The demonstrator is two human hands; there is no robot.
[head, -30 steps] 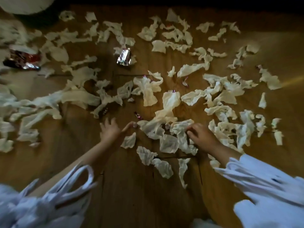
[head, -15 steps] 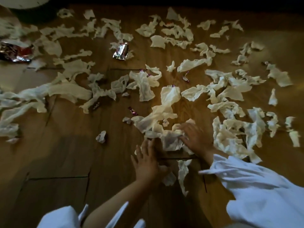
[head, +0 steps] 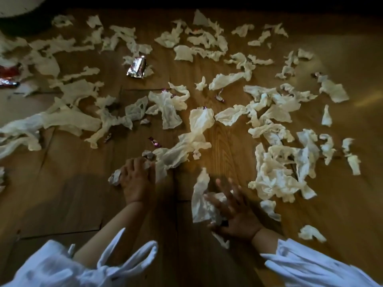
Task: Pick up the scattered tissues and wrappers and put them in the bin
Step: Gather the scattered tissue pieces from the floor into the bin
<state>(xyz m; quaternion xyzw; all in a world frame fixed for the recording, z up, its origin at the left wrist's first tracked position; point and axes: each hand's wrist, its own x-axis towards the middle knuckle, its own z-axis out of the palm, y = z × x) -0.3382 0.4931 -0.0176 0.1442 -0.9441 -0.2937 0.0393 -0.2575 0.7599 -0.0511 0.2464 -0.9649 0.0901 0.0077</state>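
Torn white tissues (head: 199,129) lie scattered all over the wooden floor (head: 223,141). A silver foil wrapper (head: 137,67) lies at the upper middle and a red wrapper (head: 8,76) at the left edge. Small candy wrappers (head: 155,141) are dotted among the tissues. My left hand (head: 136,181) is curled down on crumpled tissue, with a small wad (head: 115,177) sticking out at its left. My right hand (head: 234,212) is blurred, its fingers splayed, with a bunch of tissues (head: 200,201) caught under the thumb and palm.
A dark round container with a pale rim (head: 18,11) stands in the far left corner. A thick pile of tissues (head: 284,172) lies just right of my right hand. White sleeves (head: 310,268) fill the bottom corners.
My left hand has moved forward and left onto the crumpled tissue. My right hand has pulled back toward me, dragging a bunch of tissues out of the central pile.
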